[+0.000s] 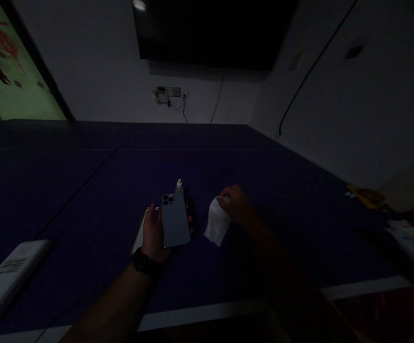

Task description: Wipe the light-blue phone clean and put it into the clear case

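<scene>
My left hand grips the phone, camera side up, across my palm; my right hand pinches a white cloth, perhaps tissue, beside it.

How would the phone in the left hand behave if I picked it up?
The phone is probably stiff: it looks flat, without sagging, in the left hand. It also looks smooth, so it might be slippery.

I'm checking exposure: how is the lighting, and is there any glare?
All in the head view: dim overall; a glare spot on the wall screen, upper left; a glowing panel at far left; the phone and white sheet stand out.
</scene>
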The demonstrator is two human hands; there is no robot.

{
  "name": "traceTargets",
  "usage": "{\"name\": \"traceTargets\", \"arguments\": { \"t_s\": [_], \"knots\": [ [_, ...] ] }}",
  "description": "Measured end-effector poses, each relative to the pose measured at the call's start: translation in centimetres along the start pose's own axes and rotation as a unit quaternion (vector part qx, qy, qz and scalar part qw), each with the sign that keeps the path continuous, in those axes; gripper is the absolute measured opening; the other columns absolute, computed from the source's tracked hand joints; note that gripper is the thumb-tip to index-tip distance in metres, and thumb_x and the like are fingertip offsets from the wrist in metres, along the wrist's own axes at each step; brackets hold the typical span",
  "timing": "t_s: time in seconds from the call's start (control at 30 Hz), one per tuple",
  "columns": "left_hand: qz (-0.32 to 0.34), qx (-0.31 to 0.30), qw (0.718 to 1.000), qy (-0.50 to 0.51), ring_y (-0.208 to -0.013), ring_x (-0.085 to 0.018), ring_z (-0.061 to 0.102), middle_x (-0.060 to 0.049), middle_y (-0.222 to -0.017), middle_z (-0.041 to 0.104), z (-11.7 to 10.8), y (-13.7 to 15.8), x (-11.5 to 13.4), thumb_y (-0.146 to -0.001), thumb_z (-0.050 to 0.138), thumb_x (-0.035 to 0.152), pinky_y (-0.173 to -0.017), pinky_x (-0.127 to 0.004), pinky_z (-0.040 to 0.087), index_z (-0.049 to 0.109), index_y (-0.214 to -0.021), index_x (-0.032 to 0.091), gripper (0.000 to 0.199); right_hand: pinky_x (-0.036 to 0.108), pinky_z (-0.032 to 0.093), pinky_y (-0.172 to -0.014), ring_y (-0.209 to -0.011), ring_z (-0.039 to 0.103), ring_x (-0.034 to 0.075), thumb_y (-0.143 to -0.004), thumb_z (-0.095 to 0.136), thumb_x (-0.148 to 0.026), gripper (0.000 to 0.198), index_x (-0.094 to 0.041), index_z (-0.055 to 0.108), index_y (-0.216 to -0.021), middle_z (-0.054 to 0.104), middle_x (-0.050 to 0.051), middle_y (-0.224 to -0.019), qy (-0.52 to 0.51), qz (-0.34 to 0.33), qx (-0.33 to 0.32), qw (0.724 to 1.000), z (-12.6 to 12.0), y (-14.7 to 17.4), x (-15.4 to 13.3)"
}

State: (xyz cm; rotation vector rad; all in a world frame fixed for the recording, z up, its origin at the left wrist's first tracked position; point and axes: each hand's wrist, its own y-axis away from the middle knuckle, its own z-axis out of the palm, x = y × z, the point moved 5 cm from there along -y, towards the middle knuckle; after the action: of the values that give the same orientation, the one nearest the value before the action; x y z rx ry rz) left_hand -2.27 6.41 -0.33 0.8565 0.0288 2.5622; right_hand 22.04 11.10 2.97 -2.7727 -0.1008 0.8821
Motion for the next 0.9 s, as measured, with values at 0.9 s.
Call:
{"name": "traceTargets", "arguments": {
  "t_s": [0.9],
  "knots": [
    [0.013, -0.015, 0.999, 0.035, -0.090, -0.029, 0.072, -0.014, -0.115, 0.072, 0.3, 0.0, 0.1, -0.097, 0.050, 0.057, -0.075, -0.046, 0.059, 0.057, -0.139, 0.018, 0.058, 0.029, 0.056, -0.080, -0.102, 0.070, 0.021, -0.105, 0.048, -0.032, 0.026, -0.017, 0.063, -0.119, 0.072, 0.011, -0.114, -0.221, 0.101, -0.114, 0.963, 3.3, -5.8, 1.6]
  ]
}}
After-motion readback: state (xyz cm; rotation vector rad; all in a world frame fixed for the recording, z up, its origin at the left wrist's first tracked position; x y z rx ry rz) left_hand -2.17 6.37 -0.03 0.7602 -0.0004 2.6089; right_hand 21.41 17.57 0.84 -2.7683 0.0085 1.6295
